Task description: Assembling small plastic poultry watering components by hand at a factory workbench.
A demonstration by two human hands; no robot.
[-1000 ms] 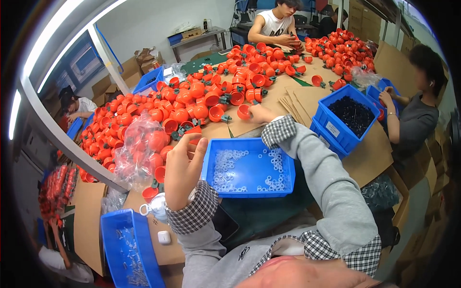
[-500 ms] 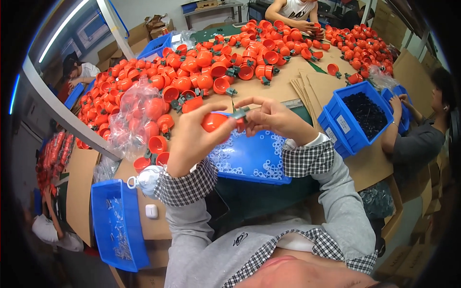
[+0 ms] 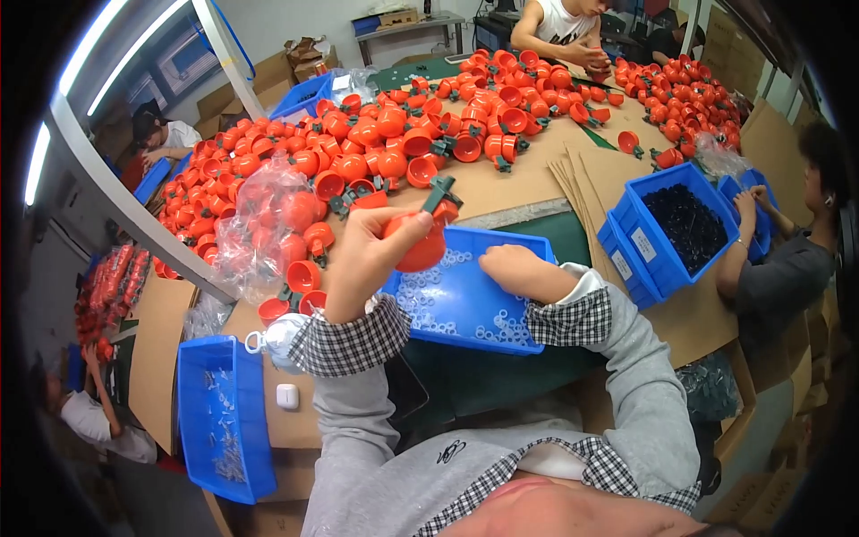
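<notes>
My left hand point(image 3: 360, 261) grips a red plastic cup point(image 3: 422, 247) above the left side of a shallow blue tray point(image 3: 488, 343). A dark green fitting point(image 3: 438, 191) sticks up from the cup's upper end. My right hand point(image 3: 523, 272) is over the right part of the tray, its fingers curled inward and closed. What those fingers hold, if anything, is hidden. Small translucent white rings point(image 3: 424, 294) lie scattered in the tray, mostly along its left and front parts.
A large heap of red cups point(image 3: 367, 134) with green fittings covers the far table, some under a clear plastic bag point(image 3: 259, 234). Stacked blue bins point(image 3: 667, 228) hold black parts at right. Another blue bin point(image 3: 224, 421) stands lower left, near a white case point(image 3: 286, 396). Other people work around.
My hands have come apart. The left one keeps the cup and has tilted it so its green fitting points up; the right has let go of it and moved down over the tray.
</notes>
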